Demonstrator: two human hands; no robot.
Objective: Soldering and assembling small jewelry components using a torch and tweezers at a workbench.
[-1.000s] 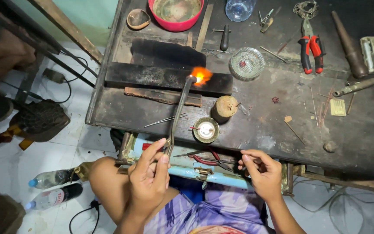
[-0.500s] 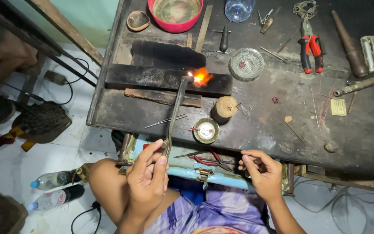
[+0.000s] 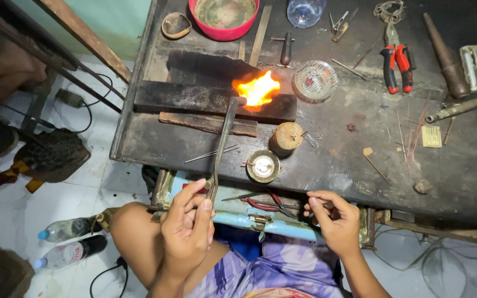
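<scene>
Torch flame on a charred block at a cluttered workbench.

Left hand (image 3: 186,232) gripping the long torch (image 3: 221,146), nozzle at the flame (image 3: 256,89) on the charred block (image 3: 194,98). Right hand (image 3: 335,221) curled closed at the bench edge, contents impossible to tell. Nearby: small round tin (image 3: 263,165), wooden stump (image 3: 286,137), red-handled pliers (image 3: 396,65).

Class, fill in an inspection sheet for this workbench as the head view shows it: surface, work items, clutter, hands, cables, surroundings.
Surface: dark workbench, scorched, dusty.
Work items: torch burning with a flame on a charred block.
Clutter: red bowl, red-handled pliers, glass dish, wooden stub, small round tin.
Hands: left hand grips the torch handle; right hand pinches something too small to tell.
Cables: black cable on the floor.
Surroundings: two plastic bottles, white tiled floor.
</scene>
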